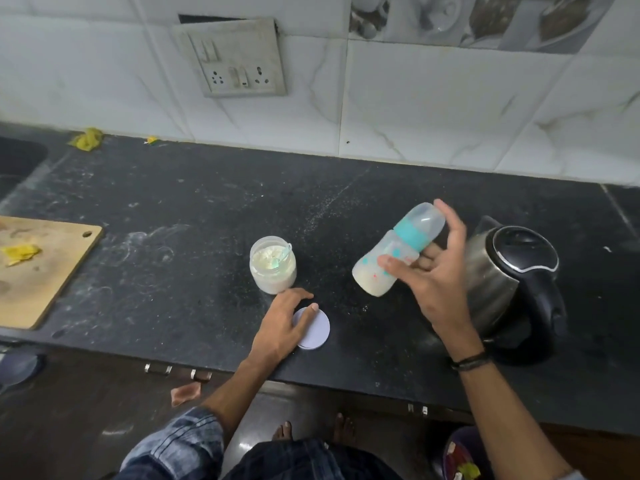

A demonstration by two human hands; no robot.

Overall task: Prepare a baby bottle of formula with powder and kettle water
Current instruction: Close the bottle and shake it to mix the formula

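Note:
My right hand (433,271) grips a capped baby bottle (398,249) with a teal ring, tilted in the air above the counter, milky liquid pooled at its lower end. An open jar of formula powder (273,265) stands on the black counter (173,209) with a small scoop resting in the powder. Just in front of the jar lies its round pale lid (317,332), and my left hand (285,323) rests flat on the lid's left part with fingers spread. A steel kettle (509,282) with a black lid and handle stands right behind my right hand.
A wooden cutting board (38,271) with yellow scraps lies at the left. More yellow scraps (86,138) sit by the tiled wall. A sink edge (17,161) shows far left. A socket plate (235,60) hangs on the wall. The counter's front edge runs just behind my wrists.

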